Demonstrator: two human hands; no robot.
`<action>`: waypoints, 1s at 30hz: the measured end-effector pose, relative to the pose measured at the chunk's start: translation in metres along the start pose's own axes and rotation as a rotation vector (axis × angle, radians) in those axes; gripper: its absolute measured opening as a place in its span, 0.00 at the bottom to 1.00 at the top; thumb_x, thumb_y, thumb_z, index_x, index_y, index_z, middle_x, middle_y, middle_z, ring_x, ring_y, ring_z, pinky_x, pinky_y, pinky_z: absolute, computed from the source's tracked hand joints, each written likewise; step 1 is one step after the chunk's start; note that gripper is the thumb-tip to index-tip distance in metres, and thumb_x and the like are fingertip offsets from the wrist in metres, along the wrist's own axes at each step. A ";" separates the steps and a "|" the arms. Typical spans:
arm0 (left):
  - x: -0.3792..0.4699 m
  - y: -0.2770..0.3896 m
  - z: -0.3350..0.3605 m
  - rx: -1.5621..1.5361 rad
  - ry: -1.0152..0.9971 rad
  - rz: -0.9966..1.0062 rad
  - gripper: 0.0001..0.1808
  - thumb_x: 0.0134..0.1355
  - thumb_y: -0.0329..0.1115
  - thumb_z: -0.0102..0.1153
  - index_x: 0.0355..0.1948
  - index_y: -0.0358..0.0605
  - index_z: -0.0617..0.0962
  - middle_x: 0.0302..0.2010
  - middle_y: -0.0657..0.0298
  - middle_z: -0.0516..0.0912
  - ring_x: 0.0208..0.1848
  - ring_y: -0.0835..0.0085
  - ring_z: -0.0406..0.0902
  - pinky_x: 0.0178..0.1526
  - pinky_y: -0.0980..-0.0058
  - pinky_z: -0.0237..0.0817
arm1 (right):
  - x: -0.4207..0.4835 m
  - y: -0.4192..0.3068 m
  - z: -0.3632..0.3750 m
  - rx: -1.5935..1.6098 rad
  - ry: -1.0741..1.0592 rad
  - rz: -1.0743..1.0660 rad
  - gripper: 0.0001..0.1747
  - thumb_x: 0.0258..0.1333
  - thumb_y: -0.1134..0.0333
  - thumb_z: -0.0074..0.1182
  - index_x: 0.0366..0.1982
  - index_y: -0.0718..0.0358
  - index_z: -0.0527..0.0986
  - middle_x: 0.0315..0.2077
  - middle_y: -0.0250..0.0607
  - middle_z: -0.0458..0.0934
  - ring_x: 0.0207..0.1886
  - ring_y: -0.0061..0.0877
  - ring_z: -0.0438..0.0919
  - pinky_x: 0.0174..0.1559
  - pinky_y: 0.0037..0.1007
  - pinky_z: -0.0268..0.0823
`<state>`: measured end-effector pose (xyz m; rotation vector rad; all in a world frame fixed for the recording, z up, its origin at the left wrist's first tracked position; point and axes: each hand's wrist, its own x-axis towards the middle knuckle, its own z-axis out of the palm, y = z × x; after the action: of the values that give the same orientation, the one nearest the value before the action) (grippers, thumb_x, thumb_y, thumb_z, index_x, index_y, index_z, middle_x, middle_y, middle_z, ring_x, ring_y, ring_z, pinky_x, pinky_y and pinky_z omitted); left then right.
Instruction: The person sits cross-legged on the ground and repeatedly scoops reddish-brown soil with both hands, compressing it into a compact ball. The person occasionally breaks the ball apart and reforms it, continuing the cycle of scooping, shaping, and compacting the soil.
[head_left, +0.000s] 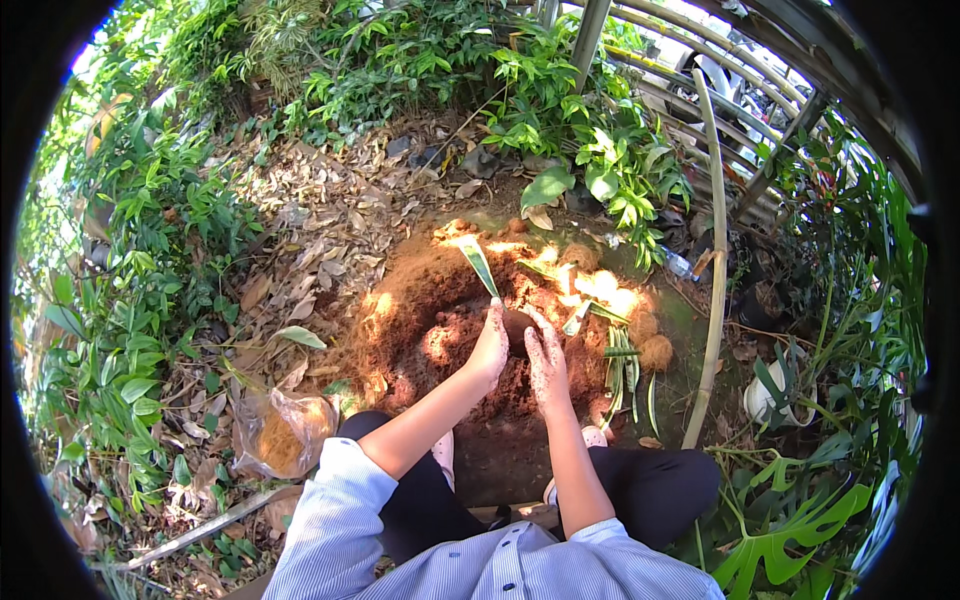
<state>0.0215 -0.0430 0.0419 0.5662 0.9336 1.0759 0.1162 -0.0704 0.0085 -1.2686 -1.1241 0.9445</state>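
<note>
Between my hands is a dark brown, rounded clump (517, 330), perhaps soil or fibre. My left hand (493, 341) is at its left side, near the base of an upright variegated leaf cutting (477, 264); whether the fingers grip the leaf is hard to see. My right hand (546, 356) cups the clump's right side, fingers slightly spread. Both hands are speckled with brown bits. Below them lies a mound of reddish-brown soil-like material (450, 330). More long striped leaf cuttings (616, 375) lie at its right edge, near round balls of brown fibre (655, 352).
A clear plastic bag of brown fibre (289, 435) sits at lower left among dry leaves. A bamboo pole (716, 262) and a white pot (772, 394) are on the right. A plastic bottle (677, 264) lies near the pole. Green plants surround the ground.
</note>
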 end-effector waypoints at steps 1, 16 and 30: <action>0.002 -0.002 -0.001 0.024 -0.043 0.007 0.27 0.67 0.53 0.30 0.44 0.41 0.72 0.41 0.61 0.78 0.44 0.74 0.72 0.51 0.75 0.59 | 0.001 0.003 -0.001 0.066 0.003 0.052 0.20 0.58 0.61 0.49 0.50 0.63 0.69 0.49 0.38 0.69 0.52 0.23 0.67 0.55 0.24 0.56; 0.016 0.003 -0.009 0.126 -0.155 -0.210 0.24 0.60 0.54 0.43 0.48 0.49 0.71 0.47 0.61 0.77 0.47 0.69 0.75 0.49 0.68 0.67 | 0.009 -0.005 -0.026 1.081 -0.215 0.678 0.33 0.57 0.43 0.38 0.54 0.63 0.62 0.48 0.46 0.70 0.49 0.37 0.73 0.48 0.45 0.68; 0.037 0.018 -0.041 -0.392 -0.075 -0.255 0.24 0.63 0.46 0.31 0.45 0.36 0.70 0.45 0.51 0.76 0.46 0.56 0.75 0.49 0.56 0.68 | 0.049 0.020 -0.025 0.173 -0.237 0.516 0.32 0.58 0.44 0.42 0.47 0.68 0.67 0.38 0.39 0.74 0.41 0.23 0.71 0.44 0.27 0.62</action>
<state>-0.0162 -0.0032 0.0215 0.1567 0.6836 0.9655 0.1531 -0.0265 -0.0050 -1.3537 -0.8784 1.5765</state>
